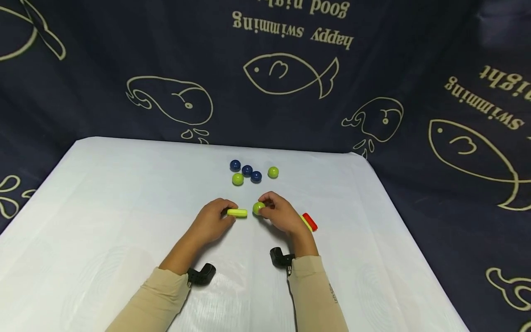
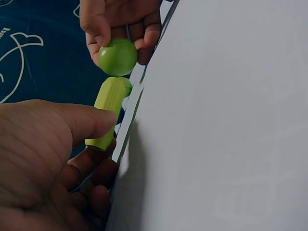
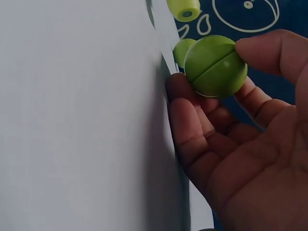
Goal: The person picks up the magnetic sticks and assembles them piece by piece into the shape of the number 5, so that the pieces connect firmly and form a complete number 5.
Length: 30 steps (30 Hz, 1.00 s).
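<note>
A: Start with the room.

B: Dark blue cloth (image 1: 228, 124) hangs behind the work, pale fish and whales on it, lettering upside down from where I stand.

A: Surface?

B: White tabletop (image 1: 116, 207). Towards the far edge: three blue balls (image 1: 247, 171), two loose green balls (image 1: 238, 179). Beside the right wrist: a red stick (image 1: 310, 222), and a yellow piece (image 1: 306, 223) next to it, partly hidden.

A: Grips?

B: Both occupied. Left hand (image 1: 212, 221) pinches a yellow stick (image 1: 239, 213) near its left end; right hand (image 1: 284, 216) holds a green ball (image 1: 258, 208) between thumb and fingers.

A: Key relation?

B: The stick's long axis runs left to right, free end facing the ball. Narrow gap between them in the head view; I judge that gap to be what counts.

A: Finest detail?

B: A dark spot (image 3: 187, 14) in the stick's free end, perhaps a hole.
</note>
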Available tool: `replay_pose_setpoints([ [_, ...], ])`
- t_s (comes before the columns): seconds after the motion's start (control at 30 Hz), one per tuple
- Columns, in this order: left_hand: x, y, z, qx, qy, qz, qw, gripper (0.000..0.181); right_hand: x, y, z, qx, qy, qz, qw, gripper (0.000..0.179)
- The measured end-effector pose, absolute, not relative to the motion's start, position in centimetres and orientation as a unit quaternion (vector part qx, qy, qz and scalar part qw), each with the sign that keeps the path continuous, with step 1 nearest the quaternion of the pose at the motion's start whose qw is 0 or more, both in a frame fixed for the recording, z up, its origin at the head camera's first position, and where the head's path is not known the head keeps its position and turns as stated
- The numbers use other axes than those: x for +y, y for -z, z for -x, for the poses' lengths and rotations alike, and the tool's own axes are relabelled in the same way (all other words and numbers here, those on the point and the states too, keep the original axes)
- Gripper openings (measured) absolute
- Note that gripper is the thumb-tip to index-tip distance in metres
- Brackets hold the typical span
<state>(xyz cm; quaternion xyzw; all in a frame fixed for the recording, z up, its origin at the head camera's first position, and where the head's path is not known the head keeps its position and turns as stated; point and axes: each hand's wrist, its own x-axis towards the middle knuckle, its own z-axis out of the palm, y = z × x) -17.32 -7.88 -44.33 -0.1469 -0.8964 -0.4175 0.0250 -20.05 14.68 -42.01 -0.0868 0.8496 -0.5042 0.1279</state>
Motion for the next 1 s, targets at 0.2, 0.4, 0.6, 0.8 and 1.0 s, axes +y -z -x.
replay_pose_setpoints([
  [0.2,-7.92,44.07,17.04,-0.888,0.436,0.143,0.022,0.024,14.74,41.95,19.98,0.837,0.519,0.102,0.139,0.027],
  [0.4,-7.77,43.97,16.99,-0.887,0.439,0.144,0.02,0.024,14.97,42.05,19.86,0.821,0.536,0.125,0.152,0.026],
  [0.6,-7.56,43.82,17.12,-0.888,0.437,0.143,0.018,0.024,14.89,42.06,19.9,0.824,0.531,0.13,0.151,0.024],
  [0.8,-7.53,43.85,17.17,-0.886,0.439,0.146,0.023,0.024,14.76,42.02,19.88,0.821,0.531,0.143,0.155,0.024],
  [1.0,-7.55,43.94,17.07,-0.887,0.439,0.146,0.017,0.024,14.62,42.05,19.77,0.823,0.523,0.158,0.159,0.022],
])
